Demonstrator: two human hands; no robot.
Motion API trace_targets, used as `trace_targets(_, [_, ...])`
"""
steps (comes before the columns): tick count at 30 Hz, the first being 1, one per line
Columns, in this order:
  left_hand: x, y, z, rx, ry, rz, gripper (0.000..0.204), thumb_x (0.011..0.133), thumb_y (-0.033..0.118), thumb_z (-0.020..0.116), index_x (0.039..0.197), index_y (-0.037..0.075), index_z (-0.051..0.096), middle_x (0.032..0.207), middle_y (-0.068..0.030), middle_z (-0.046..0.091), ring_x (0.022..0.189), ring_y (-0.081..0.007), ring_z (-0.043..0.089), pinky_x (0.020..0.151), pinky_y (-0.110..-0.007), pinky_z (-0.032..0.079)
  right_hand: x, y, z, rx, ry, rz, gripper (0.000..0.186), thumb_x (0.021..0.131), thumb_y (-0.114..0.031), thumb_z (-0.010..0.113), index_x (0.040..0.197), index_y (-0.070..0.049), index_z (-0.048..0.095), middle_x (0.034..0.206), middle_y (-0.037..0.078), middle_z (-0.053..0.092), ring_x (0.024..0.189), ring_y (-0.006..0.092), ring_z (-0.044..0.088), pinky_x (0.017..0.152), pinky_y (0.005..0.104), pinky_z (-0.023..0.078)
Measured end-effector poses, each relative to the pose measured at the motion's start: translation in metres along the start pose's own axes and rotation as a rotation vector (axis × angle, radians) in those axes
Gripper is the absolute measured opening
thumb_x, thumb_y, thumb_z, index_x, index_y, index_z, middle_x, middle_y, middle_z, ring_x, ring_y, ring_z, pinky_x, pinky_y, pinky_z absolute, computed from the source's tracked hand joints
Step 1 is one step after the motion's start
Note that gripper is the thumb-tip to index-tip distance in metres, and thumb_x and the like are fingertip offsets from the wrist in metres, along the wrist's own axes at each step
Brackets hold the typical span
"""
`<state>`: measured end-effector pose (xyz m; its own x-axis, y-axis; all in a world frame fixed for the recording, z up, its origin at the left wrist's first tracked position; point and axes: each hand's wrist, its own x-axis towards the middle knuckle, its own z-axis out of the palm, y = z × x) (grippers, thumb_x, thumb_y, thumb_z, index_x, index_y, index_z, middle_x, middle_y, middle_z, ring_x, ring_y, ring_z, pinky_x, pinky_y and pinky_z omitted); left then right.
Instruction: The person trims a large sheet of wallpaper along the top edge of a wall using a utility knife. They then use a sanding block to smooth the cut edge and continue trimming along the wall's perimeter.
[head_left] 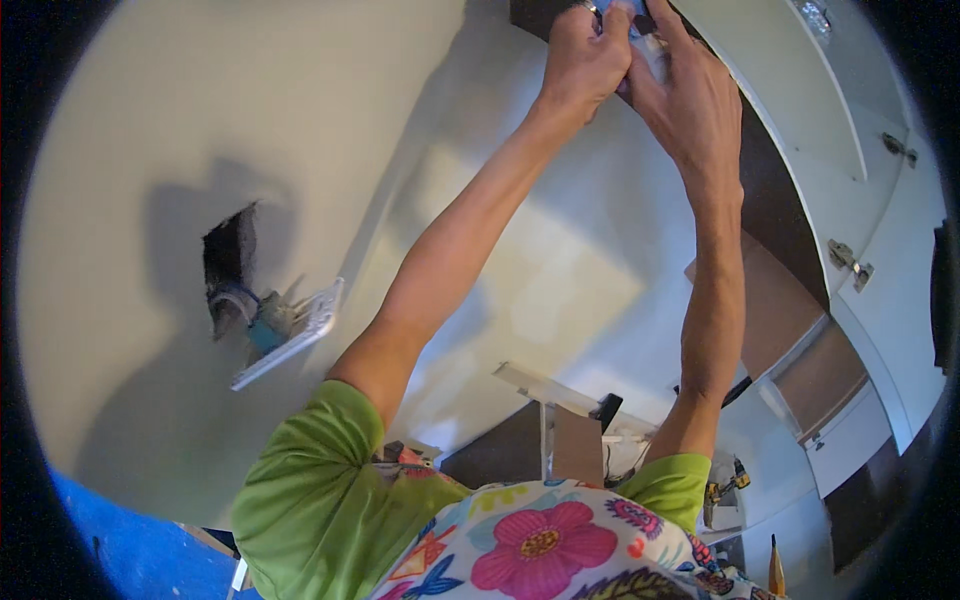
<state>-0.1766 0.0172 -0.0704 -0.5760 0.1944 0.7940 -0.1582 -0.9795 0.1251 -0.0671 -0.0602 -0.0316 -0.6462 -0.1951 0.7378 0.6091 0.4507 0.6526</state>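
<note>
Both my arms reach up to the top of the pale wall, where a dark recess opens at the picture's upper edge. My left hand is closed, its fingertips pinched on a small pale, partly bluish fitting at that recess. My right hand touches the left one and wraps its fingers around the same fitting. Most of the fitting is hidden behind my fingers, so I cannot tell its exact kind.
A rough hole in the wall has a white switch plate hanging out on its wires. White cabinet doors with metal latches curve along the right. A white bracket and dark panels stand below, with blue floor at lower left.
</note>
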Motion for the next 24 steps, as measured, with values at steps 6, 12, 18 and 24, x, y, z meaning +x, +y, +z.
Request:
trace_targets(6, [-0.010,0.005,-0.013,-0.099,-0.068,-0.102,0.034,0.105,0.032,0.055,0.098,0.000,0.066,0.083,-0.0069,0.067,0.072,-0.0122,0.060,0.057,-0.032,0.046,-0.007,-0.018,-0.011,-0.122,-0.128,0.106,0.064,0.088,-0.022,0.070,0.147,-0.008,0.052,0.098,0.027,0.072,0.085,0.0438,0.071,0.077,0.0501,0.057])
trace_targets(12, [0.000,0.021,-0.018,0.046,-0.116,-0.148,0.035,0.105,0.033,0.055,0.092,0.003,0.067,0.078,-0.0038,0.065,0.064,-0.0117,0.057,0.051,-0.032,0.044,0.001,-0.020,-0.011,-0.147,-0.096,0.095,0.062,0.087,-0.024,0.072,0.144,-0.006,0.056,0.095,0.027,0.072,0.085,0.0435,0.071,0.079,0.0501,0.057])
trace_targets(18, [0.011,0.005,-0.012,-0.038,-0.104,-0.132,0.035,0.104,0.033,0.055,0.093,0.002,0.067,0.076,-0.0033,0.064,0.061,-0.0133,0.057,0.052,-0.033,0.046,0.005,-0.014,-0.004,-0.037,-0.070,0.138,0.064,0.086,-0.022,0.071,0.145,-0.005,0.055,0.102,0.027,0.072,0.093,0.0434,0.071,0.085,0.0497,0.056])
trace_targets(24, [0.013,0.006,-0.013,-0.043,-0.102,-0.129,0.035,0.105,0.033,0.055,0.096,0.001,0.067,0.077,-0.0044,0.064,0.063,-0.0135,0.058,0.053,-0.032,0.046,0.005,-0.012,-0.001,0.027,-0.038,0.144,0.063,0.086,-0.020,0.070,0.146,-0.006,0.055,0.106,0.027,0.073,0.095,0.0434,0.071,0.086,0.0491,0.056])
